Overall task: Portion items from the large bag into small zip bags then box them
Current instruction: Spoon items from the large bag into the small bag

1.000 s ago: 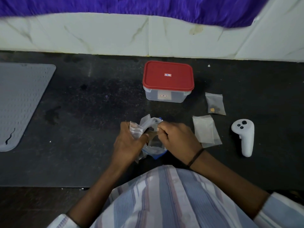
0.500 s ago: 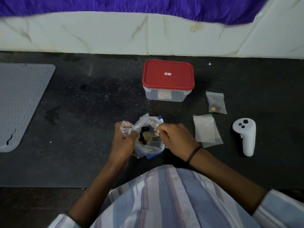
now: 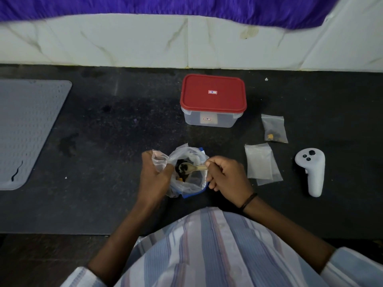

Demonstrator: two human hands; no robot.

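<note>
The large bag [image 3: 187, 183] stands open near the middle of the table's [image 3: 103, 141] near edge, between both hands. The left hand [image 3: 154, 179] grips its left rim, bunched in a fist. The right hand [image 3: 227, 179], touching the right rim, pinches a spoon [image 3: 190, 167] whose bowl lies inside the bag. The box [image 3: 213, 100], lid on, sits toward the far edge; small bags [image 3: 262, 164] lie right of the right hand.

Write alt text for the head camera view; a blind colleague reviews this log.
A person's right hand dips a small wooden spoon into a large clear plastic bag that the left hand holds open on a black counter. Behind stands a clear box with its red lid on; small zip bags lie right.
</note>
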